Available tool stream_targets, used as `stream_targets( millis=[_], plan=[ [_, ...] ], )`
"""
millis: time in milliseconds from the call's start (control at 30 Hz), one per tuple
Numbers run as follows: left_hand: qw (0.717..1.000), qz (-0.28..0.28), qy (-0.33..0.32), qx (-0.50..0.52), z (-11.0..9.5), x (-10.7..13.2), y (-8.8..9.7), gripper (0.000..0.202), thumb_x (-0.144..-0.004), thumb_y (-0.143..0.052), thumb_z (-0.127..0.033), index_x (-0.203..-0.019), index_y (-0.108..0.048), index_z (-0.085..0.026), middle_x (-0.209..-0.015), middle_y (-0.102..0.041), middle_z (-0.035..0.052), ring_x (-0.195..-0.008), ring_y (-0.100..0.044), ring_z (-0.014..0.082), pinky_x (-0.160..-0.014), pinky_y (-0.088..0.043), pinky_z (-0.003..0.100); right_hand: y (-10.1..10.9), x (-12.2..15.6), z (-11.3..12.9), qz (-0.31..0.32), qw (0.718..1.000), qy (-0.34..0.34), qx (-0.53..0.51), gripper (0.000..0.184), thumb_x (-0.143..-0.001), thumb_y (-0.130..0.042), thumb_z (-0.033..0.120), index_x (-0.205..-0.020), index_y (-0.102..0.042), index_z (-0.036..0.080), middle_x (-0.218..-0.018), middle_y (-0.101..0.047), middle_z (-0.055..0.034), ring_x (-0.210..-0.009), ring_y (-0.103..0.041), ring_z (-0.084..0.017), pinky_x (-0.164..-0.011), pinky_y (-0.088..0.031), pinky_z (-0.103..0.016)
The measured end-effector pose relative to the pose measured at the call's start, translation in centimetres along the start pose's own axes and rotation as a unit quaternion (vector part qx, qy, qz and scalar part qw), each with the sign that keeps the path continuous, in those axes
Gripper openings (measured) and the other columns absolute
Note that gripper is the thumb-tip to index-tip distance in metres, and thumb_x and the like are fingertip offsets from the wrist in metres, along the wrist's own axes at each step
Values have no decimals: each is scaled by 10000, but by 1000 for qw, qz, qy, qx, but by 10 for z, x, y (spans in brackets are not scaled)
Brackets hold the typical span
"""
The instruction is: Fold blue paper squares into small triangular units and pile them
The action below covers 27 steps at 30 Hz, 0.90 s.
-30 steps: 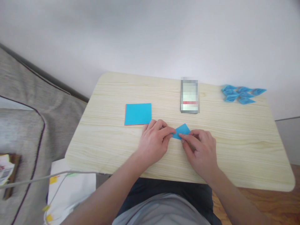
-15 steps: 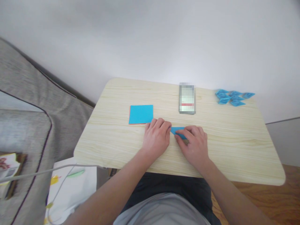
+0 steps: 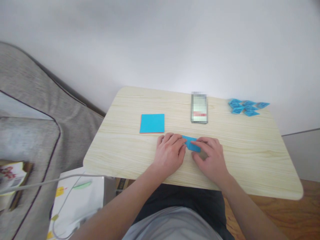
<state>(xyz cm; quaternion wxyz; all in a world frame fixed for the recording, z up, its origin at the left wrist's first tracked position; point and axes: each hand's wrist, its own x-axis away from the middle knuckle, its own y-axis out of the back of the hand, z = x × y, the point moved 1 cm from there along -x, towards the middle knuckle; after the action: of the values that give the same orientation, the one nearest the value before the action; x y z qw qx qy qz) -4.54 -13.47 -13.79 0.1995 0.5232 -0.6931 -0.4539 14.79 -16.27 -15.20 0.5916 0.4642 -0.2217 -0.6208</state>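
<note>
A folded piece of blue paper [image 3: 192, 146] lies on the table between my two hands. My left hand [image 3: 170, 150] has its fingertips closed on the paper's left end. At the other end my right hand [image 3: 210, 156] presses its index finger on the paper, with the thumb at the near edge. Fingers cover parts of both ends. Left of and beyond my left hand is a flat stack of square paper [image 3: 152, 123], blue on top with a thin red edge showing beneath. Several folded blue paper pieces [image 3: 246, 107] sit together at the back right.
A phone [image 3: 199, 108], its screen blurred, lies near the back edge of the light wooden table [image 3: 250, 166]. A grey sofa [image 3: 72, 130] stands at the left. Beside the table are a white box [image 3: 92, 196] and a grey cable [image 3: 50, 182]. A wall rises behind.
The folded blue paper has turned slightly, its right end coming nearer me, and more of it shows. My right index finger has straightened onto it. The whole view has shifted slightly.
</note>
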Motion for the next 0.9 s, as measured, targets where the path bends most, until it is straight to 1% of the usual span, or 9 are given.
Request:
stream_targets(
  millis=[67, 133, 233, 300, 400, 467, 667, 800, 900],
  plan=[
    [1000, 1, 3, 8, 0, -1, 0, 267, -1006, -517, -265, -1181, -719, -262, -1248, -695, 65, -1208, -559, 253, -1061, -378, 467, 7, 4, -8, 5, 1000, 22, -9, 395, -806, -687, 187, -1185, -723, 290, -1255, -654, -56, -1160, -569, -275, -1022, -425, -496],
    [1000, 4, 5, 13, 1, -2, 0, 265, -1004, -518, -258, -1179, -717, -260, -1252, -694, 64, -1211, -559, 248, -1069, -372, 466, 11, 7, -16, 10, 999, 43, -14, 438, -806, -675, 157, -1219, -708, 299, -1316, -637, -50, -1212, -553, -280, -1064, -413, -515],
    [1000, 5, 10, 13, 1, -3, 1, 257, -1001, -524, -260, -1170, -717, -263, -1247, -696, 54, -1202, -563, 243, -1072, -367, 465, 14, 9, -23, 4, 998, 62, -11, 420, -862, -648, 134, -1230, -709, 326, -1366, -622, -43, -1253, -537, -275, -1080, -414, -523],
    [1000, 4, 12, 10, 1, -4, 1, 245, -999, -533, -267, -1160, -718, -264, -1241, -698, 53, -1196, -567, 244, -1073, -364, 469, 12, 8, -25, 0, 997, 73, -2, 374, -887, -653, 144, -1194, -731, 343, -1375, -622, -37, -1266, -531, -275, -1078, -418, -528],
    [1000, 2, 12, 7, 0, -4, 0, 229, -991, -555, -283, -1156, -712, -258, -1245, -696, 61, -1201, -568, 250, -1076, -362, 473, 10, 6, -25, -5, 996, 91, 7, 281, -892, -680, 166, -1094, -770, 340, -1353, -641, -31, -1272, -527, -277, -1077, -418, -528],
    [1000, 2, 10, 6, 0, -4, 0, 222, -988, -566, -295, -1156, -706, -254, -1251, -694, 61, -1209, -565, 252, -1078, -363, 473, 9, 5, -25, -5, 995, 98, 7, 242, -894, -691, 174, -1062, -777, 325, -1329, -659, -31, -1265, -533, -273, -1072, -422, -519],
    [1000, -7, 4, -1, 2, -4, -5, 211, -963, -613, -300, -1158, -693, -277, -1261, -692, 30, -1215, -561, 251, -1084, -370, 472, 6, 6, -23, 28, 993, 111, -2, 219, -929, -675, 201, -1099, -753, 316, -1159, -749, -4, -1187, -576, -253, -1050, -419, -498],
    [1000, -10, -5, 3, 5, -5, -6, 213, -942, -647, -308, -1150, -690, -289, -1265, -694, 1, -1236, -544, 256, -1097, -365, 476, 5, 3, -22, 40, 995, 96, -7, 195, -950, -656, 228, -1107, -737, 312, -1116, -753, 2, -1129, -589, -244, -1026, -417, -485],
    [1000, -9, -14, 10, 5, -7, -5, 214, -923, -670, -301, -1135, -697, -283, -1257, -701, 7, -1216, -546, 266, -1088, -371, 483, 5, -2, -19, 51, 996, 78, -14, 171, -960, -643, 247, -1103, -724, 294, -1087, -744, -10, -1087, -593, -238, -990, -430, -464]
  ],
)
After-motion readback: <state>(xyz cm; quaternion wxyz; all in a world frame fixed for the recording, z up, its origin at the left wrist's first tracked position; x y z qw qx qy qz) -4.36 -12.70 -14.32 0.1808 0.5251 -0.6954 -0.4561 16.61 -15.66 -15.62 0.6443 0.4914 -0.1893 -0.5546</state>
